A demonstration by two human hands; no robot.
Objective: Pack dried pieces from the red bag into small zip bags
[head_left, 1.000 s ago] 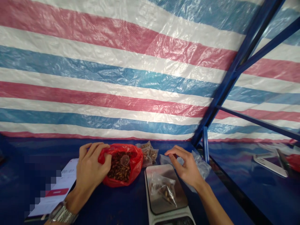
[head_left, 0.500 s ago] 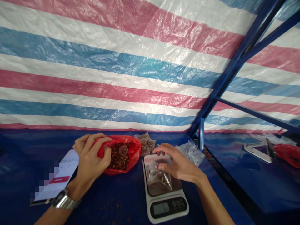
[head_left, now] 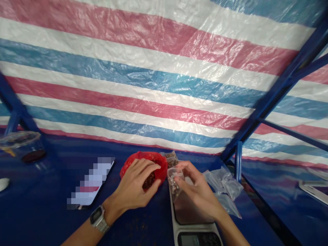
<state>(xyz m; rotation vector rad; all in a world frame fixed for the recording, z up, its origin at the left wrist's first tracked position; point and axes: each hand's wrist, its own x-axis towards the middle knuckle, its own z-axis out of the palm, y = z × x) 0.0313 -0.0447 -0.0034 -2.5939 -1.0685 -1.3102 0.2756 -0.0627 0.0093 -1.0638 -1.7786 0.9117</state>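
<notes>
My right hand (head_left: 196, 186) pinches a small clear zip bag (head_left: 175, 181) between thumb and fingers, just above the far left part of the kitchen scale (head_left: 188, 206). Small brown bits show inside the zip bag. My left hand (head_left: 139, 184) is over the mouth of a red plastic bag (head_left: 128, 163), its fingers curved and the thumb apart, with nothing seen in it. Brown, dried-looking pieces (head_left: 149, 181) fill the red bag, partly covered by my left hand. Behind the scale lie filled small bags (head_left: 171, 158).
Clear plastic bags (head_left: 225, 184) lie right of the scale. A phone (head_left: 96, 186) rests on the blue tabletop (head_left: 51, 218) to the left. A clear tub (head_left: 28, 147) stands at the far left. Blue metal bars (head_left: 261, 112) frame the striped sheet (head_left: 143, 82) behind.
My right hand has picked the small zip bag up off the scale's plate. My left hand has moved right, over the red bag's mouth. The view has swung left.
</notes>
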